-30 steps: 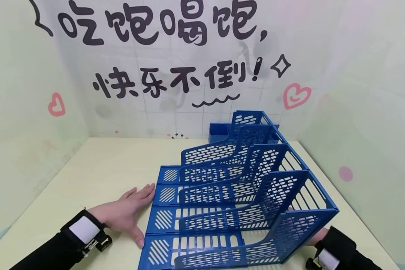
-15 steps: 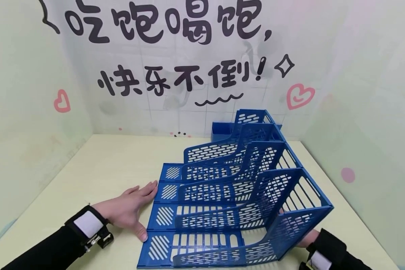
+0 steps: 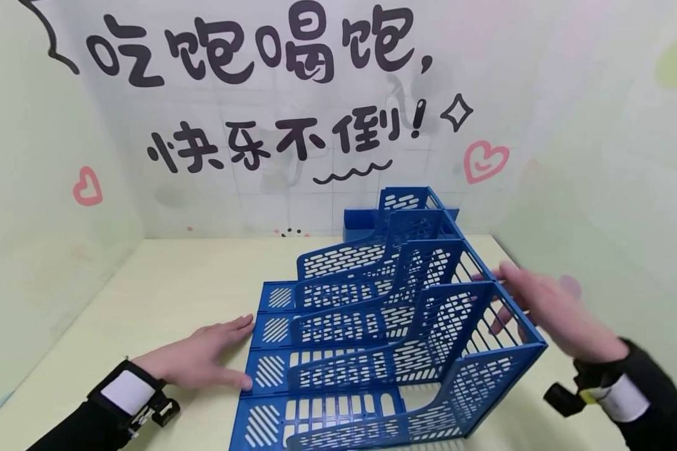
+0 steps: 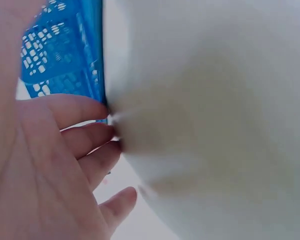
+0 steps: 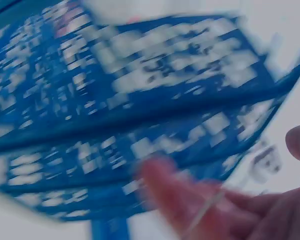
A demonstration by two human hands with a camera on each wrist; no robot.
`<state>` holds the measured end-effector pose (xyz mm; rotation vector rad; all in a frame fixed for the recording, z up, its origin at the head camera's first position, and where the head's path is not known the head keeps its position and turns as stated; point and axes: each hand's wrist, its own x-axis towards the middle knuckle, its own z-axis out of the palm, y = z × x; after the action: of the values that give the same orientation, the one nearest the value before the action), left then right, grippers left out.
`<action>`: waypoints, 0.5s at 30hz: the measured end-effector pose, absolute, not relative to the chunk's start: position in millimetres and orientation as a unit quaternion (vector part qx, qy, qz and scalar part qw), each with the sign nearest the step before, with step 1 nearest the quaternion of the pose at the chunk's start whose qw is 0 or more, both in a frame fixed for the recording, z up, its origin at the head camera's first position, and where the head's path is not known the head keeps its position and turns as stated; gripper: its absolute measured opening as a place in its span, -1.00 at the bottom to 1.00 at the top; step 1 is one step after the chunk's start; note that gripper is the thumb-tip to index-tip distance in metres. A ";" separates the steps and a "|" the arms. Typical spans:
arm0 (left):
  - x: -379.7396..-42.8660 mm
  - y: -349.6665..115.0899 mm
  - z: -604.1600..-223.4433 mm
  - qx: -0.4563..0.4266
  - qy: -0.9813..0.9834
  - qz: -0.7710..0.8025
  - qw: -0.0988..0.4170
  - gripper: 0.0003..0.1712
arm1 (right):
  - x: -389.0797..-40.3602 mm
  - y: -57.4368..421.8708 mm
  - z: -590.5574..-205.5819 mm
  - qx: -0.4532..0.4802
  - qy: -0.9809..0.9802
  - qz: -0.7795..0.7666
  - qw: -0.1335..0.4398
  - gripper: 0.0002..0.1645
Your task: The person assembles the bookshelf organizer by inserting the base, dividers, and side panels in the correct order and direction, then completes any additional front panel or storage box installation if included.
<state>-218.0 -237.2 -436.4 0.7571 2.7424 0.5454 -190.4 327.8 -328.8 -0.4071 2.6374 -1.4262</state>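
A blue plastic file rack [image 3: 392, 351] with several upright perforated dividers stands on the pale table. My left hand [image 3: 194, 357] lies on the table at its low open side, thumb and fingertips right at the base edge. In the left wrist view, straight fingers [image 4: 82, 110] reach the rack's blue edge. My right hand [image 3: 558, 313] is raised beside the slatted tall side, fingers loosely bent and partly seen through the slats. Blurred fingers [image 5: 162, 182] overlap the perforated panels in the right wrist view.
Behind the rack's far end stands a small blue open box [image 3: 361, 225]. A printed wall sheet [image 3: 276, 207] with large black characters closes off the back, and pale walls rise at both sides. The table [image 3: 192, 275] extends to the left of the rack.
My right hand has come up from low behind the near panel to the top of the rack's slatted side. My left hand stays at the base edge. The head view has shifted slightly.
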 end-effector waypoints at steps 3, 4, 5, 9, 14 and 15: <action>-220.6 -236.8 -433.9 0.239 0.944 0.190 0.123 0.29 | -193.5 309.1 -293.6 -0.116 0.901 -0.412 0.076 -0.11; -220.6 -236.1 -434.3 0.237 0.944 0.193 0.123 0.26 | -195.9 303.3 -286.4 -0.113 0.911 -0.389 0.083 -0.09; -220.6 -235.6 -435.4 0.239 0.944 0.193 0.121 0.25 | -198.7 298.6 -281.8 -0.117 0.916 -0.373 0.087 -0.11; -220.8 -233.3 -440.0 0.243 0.942 0.201 0.110 0.21 | -204.9 290.8 -276.4 -0.127 0.923 -0.351 0.091 -0.22; -225.2 -239.4 -438.0 0.227 0.941 0.233 0.089 0.09 | -202.5 296.2 -283.6 -0.124 0.906 -0.396 0.083 -0.25; -226.3 -241.7 -435.8 0.223 0.940 0.245 0.084 0.03 | -202.0 298.3 -285.3 -0.119 0.903 -0.406 0.079 -0.24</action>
<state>-226.3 -241.7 -435.8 0.6656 2.8047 0.7317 -202.0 298.3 -285.3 -0.3573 2.7021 -1.2154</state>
